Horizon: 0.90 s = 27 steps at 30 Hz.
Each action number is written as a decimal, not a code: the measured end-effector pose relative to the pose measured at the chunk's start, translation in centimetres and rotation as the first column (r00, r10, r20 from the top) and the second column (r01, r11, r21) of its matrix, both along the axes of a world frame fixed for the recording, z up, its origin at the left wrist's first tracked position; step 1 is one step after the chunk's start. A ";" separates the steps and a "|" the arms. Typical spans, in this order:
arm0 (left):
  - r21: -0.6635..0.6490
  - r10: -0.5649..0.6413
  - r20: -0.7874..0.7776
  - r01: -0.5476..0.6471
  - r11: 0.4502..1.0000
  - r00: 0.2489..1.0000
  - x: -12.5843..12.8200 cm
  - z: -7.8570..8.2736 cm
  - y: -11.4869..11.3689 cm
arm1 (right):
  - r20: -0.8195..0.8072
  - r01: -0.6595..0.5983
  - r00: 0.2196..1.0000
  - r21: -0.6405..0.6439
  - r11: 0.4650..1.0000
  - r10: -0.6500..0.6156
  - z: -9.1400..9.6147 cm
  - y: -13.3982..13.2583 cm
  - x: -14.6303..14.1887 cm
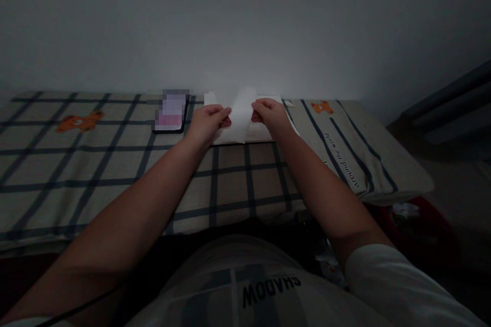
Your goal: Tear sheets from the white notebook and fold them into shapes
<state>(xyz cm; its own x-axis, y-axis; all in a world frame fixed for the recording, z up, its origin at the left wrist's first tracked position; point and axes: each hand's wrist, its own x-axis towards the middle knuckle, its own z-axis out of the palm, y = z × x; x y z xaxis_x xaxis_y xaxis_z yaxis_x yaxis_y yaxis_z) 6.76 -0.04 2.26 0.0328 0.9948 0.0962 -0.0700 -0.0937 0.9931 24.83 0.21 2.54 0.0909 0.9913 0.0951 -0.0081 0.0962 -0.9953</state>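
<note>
A white sheet of paper (243, 117) stands raised between my two hands, over an open stack of white pages (263, 132) that looks like a notebook. My left hand (209, 121) is closed, with thumb and forefinger pinching at the sheet's left side. On the other side, my right hand (271, 113) pinches the sheet's right edge between thumb and fingers. The pages beneath are partly hidden by both hands and the raised sheet.
A phone (171, 112) with a lit, blurred screen lies left of the pages. Checked cloth (230, 179) covers the table, which meets a plain wall (238, 25). A red container (425, 230) with stuff inside stands below the right end.
</note>
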 end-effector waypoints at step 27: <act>0.487 0.491 -0.261 -0.325 0.810 0.831 -1.5 0.2 0.5 | 0.299 0.078 0.944 0.206 0.975 -0.138 -0.4 0.3 0.9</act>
<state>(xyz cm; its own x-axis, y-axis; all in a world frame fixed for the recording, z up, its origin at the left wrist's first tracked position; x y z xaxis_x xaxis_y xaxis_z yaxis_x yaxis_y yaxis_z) 5.21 0.45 2.49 -0.2531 0.7915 0.5564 0.4199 -0.4282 0.8002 25.68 0.54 2.18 0.1325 0.9381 0.3201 0.3185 0.2655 -0.9100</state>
